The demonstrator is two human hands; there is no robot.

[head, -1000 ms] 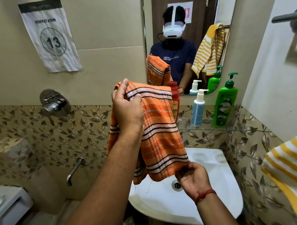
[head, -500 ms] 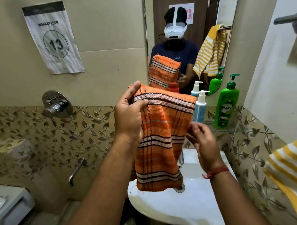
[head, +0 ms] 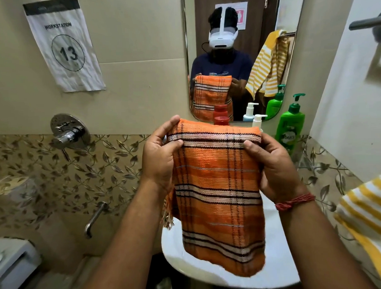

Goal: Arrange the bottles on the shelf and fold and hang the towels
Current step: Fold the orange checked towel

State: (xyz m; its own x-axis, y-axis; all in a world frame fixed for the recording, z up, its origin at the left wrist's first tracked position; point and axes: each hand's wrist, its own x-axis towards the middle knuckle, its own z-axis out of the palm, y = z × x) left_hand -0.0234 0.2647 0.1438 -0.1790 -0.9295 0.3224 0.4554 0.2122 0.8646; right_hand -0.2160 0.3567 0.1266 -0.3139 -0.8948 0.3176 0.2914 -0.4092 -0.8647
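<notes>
An orange striped towel [head: 218, 197], folded double, hangs in front of me over the white sink [head: 278, 269]. My left hand [head: 158, 158] pinches its top left corner and my right hand [head: 271, 164] grips its top right corner. Behind the towel, a red bottle [head: 221, 120] and a white pump bottle [head: 258, 120] show only their tops. A green pump bottle [head: 290, 127] stands to their right against the wall. A yellow striped towel [head: 372, 219] hangs at the right edge.
A mirror [head: 254, 17] above the bottles reflects me. A metal rail [head: 367, 23] juts out at the upper right. On the left wall are a tap valve [head: 70, 132] and a spout [head: 93, 219]. A white toilet tank [head: 9, 266] sits at the lower left.
My right hand let go of the towel's bottom edge, rose, and took the top right corner. The towel now hangs flat and folded between both hands.
</notes>
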